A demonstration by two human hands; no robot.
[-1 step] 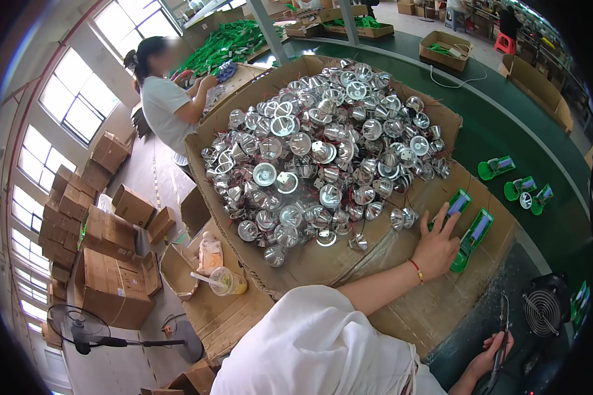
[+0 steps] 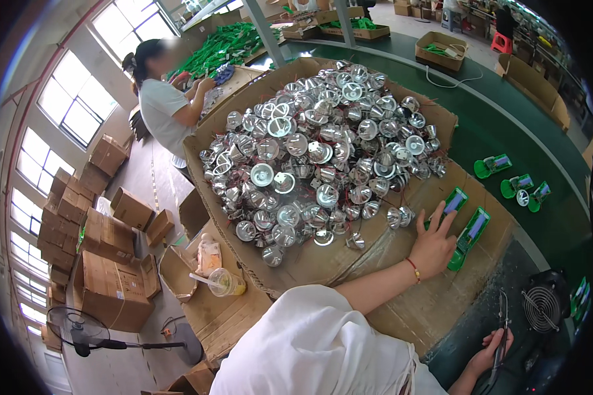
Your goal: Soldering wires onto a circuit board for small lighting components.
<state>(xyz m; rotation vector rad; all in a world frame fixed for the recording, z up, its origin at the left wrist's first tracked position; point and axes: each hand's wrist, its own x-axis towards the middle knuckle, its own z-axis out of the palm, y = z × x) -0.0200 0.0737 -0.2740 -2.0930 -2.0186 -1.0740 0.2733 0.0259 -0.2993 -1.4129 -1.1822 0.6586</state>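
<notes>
My left hand [image 2: 433, 249] lies palm down on the cardboard, fingers spread. Its fingertips rest at a green plastic housing [image 2: 455, 199] with a pale violet piece inside; most of this housing is hidden behind the fingers. Just right of that hand, touching or nearly so, lies a second green housing [image 2: 473, 232]. At the lower right, my right hand [image 2: 486, 350] is closed round the dark handle of a soldering iron [image 2: 499, 347], its thin metal end pointing away from me. A large open carton [image 2: 207, 214] heaped with shiny silver reflector cups [image 2: 296, 181] with red wires stands ahead.
Several green housings [image 2: 493, 166] stand on the dark green bench at right. A small round fan [image 2: 541, 309] sits beside the soldering iron. At left, a plastic cup with a straw [image 2: 227, 282] stands on cardboard. Another person [image 2: 168, 112] works by a green heap at far left.
</notes>
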